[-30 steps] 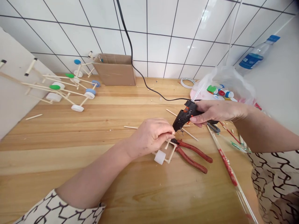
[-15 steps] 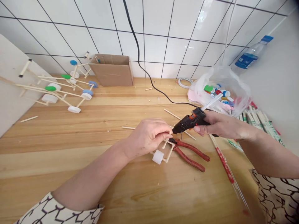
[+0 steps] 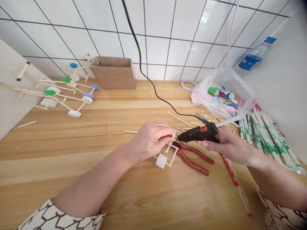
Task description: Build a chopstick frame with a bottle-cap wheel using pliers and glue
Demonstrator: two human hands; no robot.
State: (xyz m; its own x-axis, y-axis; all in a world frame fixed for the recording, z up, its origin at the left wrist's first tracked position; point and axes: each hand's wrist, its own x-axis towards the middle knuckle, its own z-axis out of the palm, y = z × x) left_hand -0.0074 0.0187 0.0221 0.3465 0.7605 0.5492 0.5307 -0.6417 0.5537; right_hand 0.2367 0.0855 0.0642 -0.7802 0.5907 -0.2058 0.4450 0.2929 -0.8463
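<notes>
Left hand (image 3: 151,140) pinches wooden stick frame with white cap (image 3: 161,161); right hand (image 3: 227,145) grips black glue gun (image 3: 198,134); clear plastic bottle (image 3: 254,57), blue label illegible.

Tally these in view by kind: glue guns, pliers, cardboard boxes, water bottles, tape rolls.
Black hot glue gun: 1
Red-handled steel pliers: 1
Brown cardboard box: 1
Clear plastic water bottle, blue label: 1
White tape roll: 1
Total: 5
</notes>
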